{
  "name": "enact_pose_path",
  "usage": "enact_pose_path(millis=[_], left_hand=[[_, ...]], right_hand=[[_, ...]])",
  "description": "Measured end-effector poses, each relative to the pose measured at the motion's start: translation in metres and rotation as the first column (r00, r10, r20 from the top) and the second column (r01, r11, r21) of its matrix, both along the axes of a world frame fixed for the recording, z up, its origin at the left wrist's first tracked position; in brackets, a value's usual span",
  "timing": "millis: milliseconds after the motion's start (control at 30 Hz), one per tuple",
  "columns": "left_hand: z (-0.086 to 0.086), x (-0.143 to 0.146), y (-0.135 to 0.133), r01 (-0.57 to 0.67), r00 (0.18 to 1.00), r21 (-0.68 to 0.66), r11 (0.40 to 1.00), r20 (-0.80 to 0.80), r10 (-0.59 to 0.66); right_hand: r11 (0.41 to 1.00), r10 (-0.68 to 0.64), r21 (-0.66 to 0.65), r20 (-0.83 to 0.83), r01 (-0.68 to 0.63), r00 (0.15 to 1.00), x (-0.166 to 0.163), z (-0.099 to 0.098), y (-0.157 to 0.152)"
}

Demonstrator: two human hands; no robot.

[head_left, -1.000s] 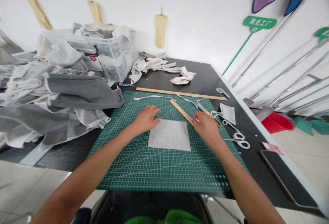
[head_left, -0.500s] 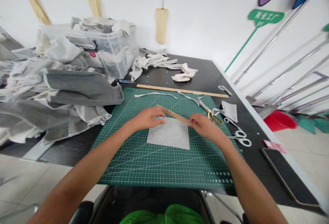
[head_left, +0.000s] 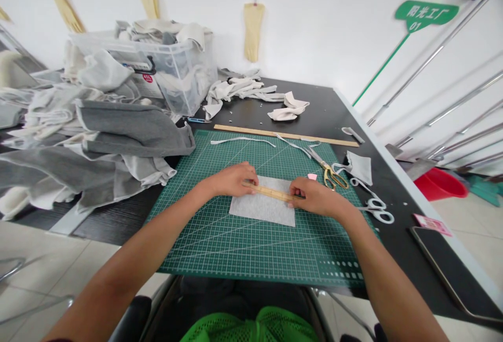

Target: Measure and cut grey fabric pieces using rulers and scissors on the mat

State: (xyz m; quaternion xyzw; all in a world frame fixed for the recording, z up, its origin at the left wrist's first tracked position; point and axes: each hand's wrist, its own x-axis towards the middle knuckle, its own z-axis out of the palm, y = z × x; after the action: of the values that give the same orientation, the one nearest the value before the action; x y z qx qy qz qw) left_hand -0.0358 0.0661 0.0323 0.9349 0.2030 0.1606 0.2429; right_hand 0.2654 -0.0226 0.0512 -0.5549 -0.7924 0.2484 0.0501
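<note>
1. Surface: black table (head_left: 322, 109) carrying a green cutting mat (head_left: 220, 247); a grey fabric pile (head_left: 118, 132) overlaps the mat's left edge.
2. Your left hand (head_left: 233, 179) has its fingers closed on the left end of the short wooden ruler (head_left: 271, 192).
3. The ruler lies flat across the upper part of the grey felt square (head_left: 263, 210), mid-mat.
4. Your right hand (head_left: 318, 198) pinches the ruler's right end.
5. Gold scissors (head_left: 330, 172) and white scissors (head_left: 377, 208) lie further right, untouched.

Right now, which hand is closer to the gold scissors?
The right hand. It sits just beside the gold scissors, gripping one end of the ruler; the left hand grips the far end.
</note>
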Motion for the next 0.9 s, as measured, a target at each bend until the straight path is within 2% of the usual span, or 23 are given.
enact_pose_path(millis=[100,267,533,700,900], left_hand=[[0.000,0.002,-0.001,0.023,0.996,-0.019,1.000,-0.085,-0.025],[0.001,-0.003,0.003,-0.016,0.985,-0.106,0.994,-0.173,-0.003],[0.005,-0.007,0.006,0.025,0.987,-0.193,0.981,-0.153,-0.055],[0.005,-0.008,0.009,0.005,0.979,-0.204,0.979,-0.196,-0.046],[0.005,-0.010,0.011,0.018,0.981,-0.225,0.974,-0.182,-0.061]], right_hand=[[0.997,-0.003,-0.071,-0.009,0.002,1.000,0.004,-0.003,0.002],[0.984,-0.022,-0.176,0.016,0.024,1.000,0.012,-0.002,0.002],[0.961,0.059,-0.275,0.096,-0.030,0.994,0.026,0.004,0.001],[0.948,0.123,-0.307,0.109,-0.084,0.986,0.027,0.010,-0.002],[0.961,0.091,-0.274,0.139,-0.050,0.986,0.017,0.011,-0.004]])
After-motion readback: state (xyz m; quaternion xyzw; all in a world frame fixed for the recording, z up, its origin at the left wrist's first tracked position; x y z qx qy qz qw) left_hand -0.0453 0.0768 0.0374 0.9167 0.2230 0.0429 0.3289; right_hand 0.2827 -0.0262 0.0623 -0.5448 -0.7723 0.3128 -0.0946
